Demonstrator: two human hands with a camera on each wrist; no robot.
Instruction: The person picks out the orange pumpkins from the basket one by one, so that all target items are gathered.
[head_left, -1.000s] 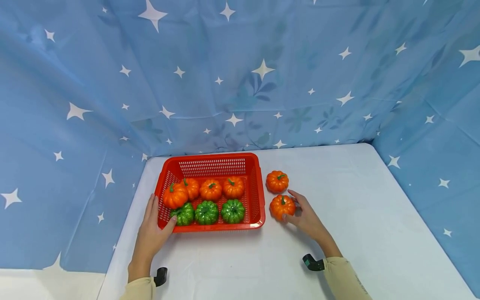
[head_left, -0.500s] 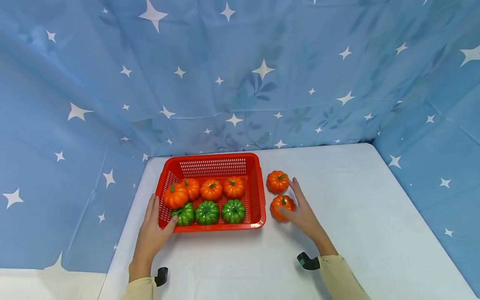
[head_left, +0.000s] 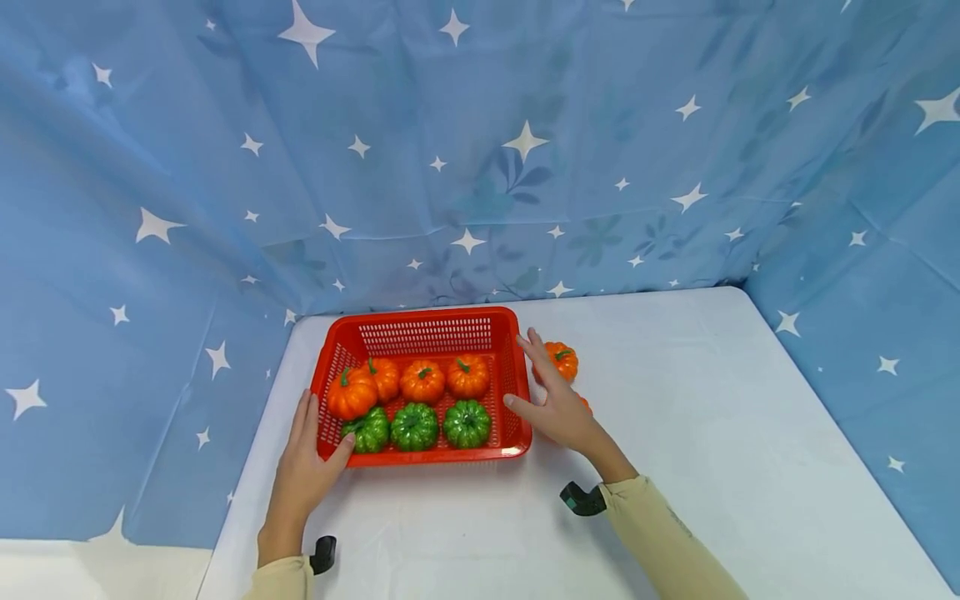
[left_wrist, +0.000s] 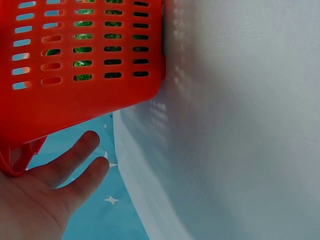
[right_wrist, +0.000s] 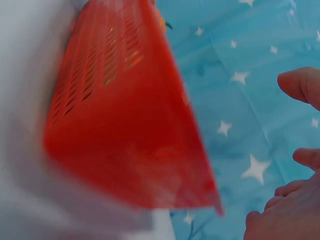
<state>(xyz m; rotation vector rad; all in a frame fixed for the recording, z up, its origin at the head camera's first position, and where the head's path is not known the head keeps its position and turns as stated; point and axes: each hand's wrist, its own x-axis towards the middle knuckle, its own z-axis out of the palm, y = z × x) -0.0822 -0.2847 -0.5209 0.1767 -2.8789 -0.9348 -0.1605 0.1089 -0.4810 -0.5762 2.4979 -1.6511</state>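
A red plastic basket [head_left: 431, 313] holds several orange pumpkins [head_left: 422, 382] in the back row and three green pumpkins [head_left: 414, 426] along the front. My left hand [head_left: 298, 477] rests at its left front corner, thumb over the rim and fingers straight along the outside; the left wrist view shows these fingers [left_wrist: 82, 147] below the perforated wall. Fingers spread and holding nothing, my right hand [head_left: 561, 410] overlaps the basket's right rim. Behind that hand, two more orange pumpkins lie on the table: one partly covered [head_left: 566, 364], the other mostly hidden [head_left: 586, 405].
A white cloth covers the table [head_left: 720, 417]. Blue star-patterned curtains [head_left: 480, 167] stand along the back and both sides. Each wrist carries a small black camera mount, such as the right one [head_left: 582, 500].
My right hand has come off the nearer loose pumpkin and moved left and up to the basket's right rim, fingers spreading. Left hand, basket and pumpkins have stayed put.
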